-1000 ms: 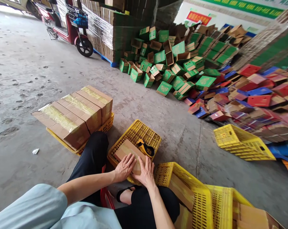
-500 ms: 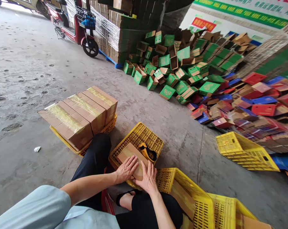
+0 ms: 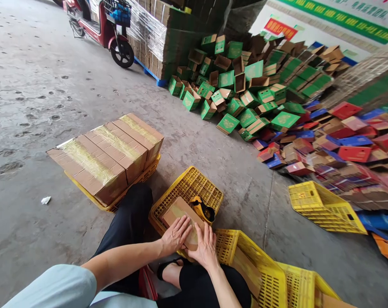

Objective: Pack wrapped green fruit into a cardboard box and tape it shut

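Cardboard box lies under both hands' fingers.

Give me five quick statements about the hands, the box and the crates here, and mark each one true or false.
1. Both the left hand and the right hand press flat on the brown cardboard box. True.
2. The box lies on an upturned yellow crate. True.
3. The tape dispenser is in the right hand. False: it sits on the crate beside the box.
4. The taped cartons to the left sit directly on the floor. False: a yellow tray is under them.
5. The pile of green boxes lies beyond the crate. True.
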{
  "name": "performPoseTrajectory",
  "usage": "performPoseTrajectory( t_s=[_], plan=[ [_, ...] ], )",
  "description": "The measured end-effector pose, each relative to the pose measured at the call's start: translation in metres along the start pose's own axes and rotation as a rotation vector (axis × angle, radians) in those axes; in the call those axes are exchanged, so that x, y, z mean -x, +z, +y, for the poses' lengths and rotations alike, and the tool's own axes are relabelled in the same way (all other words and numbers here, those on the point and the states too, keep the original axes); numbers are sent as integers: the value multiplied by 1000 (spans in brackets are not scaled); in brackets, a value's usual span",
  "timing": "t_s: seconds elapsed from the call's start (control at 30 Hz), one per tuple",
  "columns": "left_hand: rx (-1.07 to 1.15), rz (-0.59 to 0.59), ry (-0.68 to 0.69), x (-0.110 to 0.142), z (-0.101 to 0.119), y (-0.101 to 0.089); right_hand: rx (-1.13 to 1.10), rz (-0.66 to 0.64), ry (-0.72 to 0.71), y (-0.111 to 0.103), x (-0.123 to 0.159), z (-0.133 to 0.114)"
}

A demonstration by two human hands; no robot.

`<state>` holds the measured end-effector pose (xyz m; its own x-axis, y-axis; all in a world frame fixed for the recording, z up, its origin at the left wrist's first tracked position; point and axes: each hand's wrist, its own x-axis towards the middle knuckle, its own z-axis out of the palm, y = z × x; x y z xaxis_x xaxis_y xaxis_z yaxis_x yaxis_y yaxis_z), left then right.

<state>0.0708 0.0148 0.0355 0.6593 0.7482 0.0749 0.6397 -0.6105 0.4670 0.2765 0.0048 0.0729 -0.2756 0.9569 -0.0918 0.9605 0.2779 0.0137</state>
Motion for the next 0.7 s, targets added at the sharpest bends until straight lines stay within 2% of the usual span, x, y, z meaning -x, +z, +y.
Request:
performPoseTrajectory(
  t_s=[0.2, 0.33, 0.4, 0.53, 0.7],
  plan=[
    [24, -37, 3, -1, 0, -10, 1, 22, -16, 5, 0, 6],
    [-20, -49, 75, -15, -10, -14, 3, 12, -14, 8, 3, 7],
    [-62, -83, 97, -27, -15, -12, 6, 0, -5, 7, 4, 7],
    [-94, -153, 52, -46, -24, -2, -2, -11, 26, 3, 3, 2],
    [-66, -215, 43, -51, -26, 4, -88, -85, 54, -8, 1, -3]
  ],
)
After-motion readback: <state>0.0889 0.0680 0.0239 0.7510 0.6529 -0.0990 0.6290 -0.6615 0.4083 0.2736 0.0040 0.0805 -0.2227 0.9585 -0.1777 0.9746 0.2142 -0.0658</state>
